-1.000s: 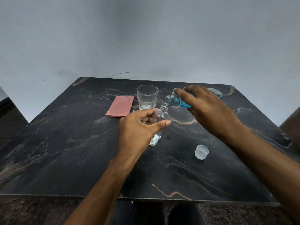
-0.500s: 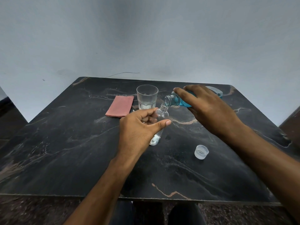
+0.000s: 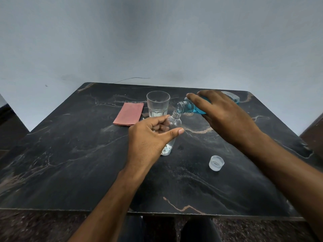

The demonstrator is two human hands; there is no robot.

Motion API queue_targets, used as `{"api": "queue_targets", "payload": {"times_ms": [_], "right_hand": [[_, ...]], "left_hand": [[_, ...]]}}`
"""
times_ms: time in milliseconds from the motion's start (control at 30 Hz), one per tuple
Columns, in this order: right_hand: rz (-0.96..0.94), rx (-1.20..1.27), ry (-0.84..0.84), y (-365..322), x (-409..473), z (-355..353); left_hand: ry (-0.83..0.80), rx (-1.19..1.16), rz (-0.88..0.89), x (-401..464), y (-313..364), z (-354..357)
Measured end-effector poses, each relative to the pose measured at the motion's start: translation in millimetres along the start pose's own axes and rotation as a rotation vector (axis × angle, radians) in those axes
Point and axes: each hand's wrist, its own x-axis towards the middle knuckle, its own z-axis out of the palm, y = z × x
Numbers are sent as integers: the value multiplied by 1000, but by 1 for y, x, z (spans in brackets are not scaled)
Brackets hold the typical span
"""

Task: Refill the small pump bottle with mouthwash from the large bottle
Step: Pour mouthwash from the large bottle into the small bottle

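On the desk [image 3: 70, 163], the left hand [image 3: 148, 137] gripped the upright small clear bottle [image 3: 172, 130] while the right hand [image 3: 225, 116] clasped the tilted large mouthwash bottle [image 3: 189, 107], its mouth just above the small one's neck.

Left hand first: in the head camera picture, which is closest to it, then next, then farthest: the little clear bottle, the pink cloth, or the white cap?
1. Small bottle: held in the left hand itself.
2. Pink cloth: lying just beyond the hand, to its left.
3. White cap: off to the right, under the right forearm.

Cloth and cap are fairly close to call, but the cloth looks nearer.
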Motion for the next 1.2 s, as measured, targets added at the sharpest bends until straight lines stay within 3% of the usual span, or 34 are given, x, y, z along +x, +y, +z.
{"api": "queue_targets", "payload": {"times_ms": [1200], "right_hand": [[-25,-9,22,3,2,2]], "left_hand": [[7,40,21,0,0,-1]]}}
